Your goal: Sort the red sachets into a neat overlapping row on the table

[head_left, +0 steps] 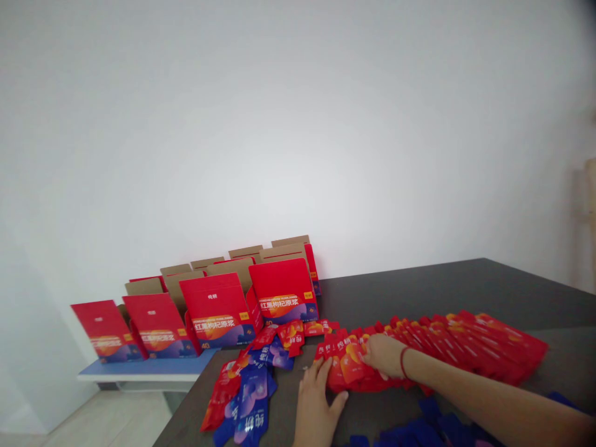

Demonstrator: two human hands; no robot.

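A long row of overlapping red pouches (447,347) lies across the dark table. My left hand (319,400) rests at the row's left end, its fingers stretched out and its thumb apart, with the fingertips against the nearest pouches. My right hand (385,357), with a red band at the wrist, has its fingers curled around red pouches (351,366) near that same end. Its fingertips are partly hidden among them. Left of my hands is a loose pile of blue pouches (254,400) and red pouches (221,391).
Several open red cartons (216,304) with brown inner flaps stand at the back left, some on a blue-topped bench (177,365). More blue pouches (419,431) lie along the near edge of the dark table (400,285). A white wall (298,124) rises behind.
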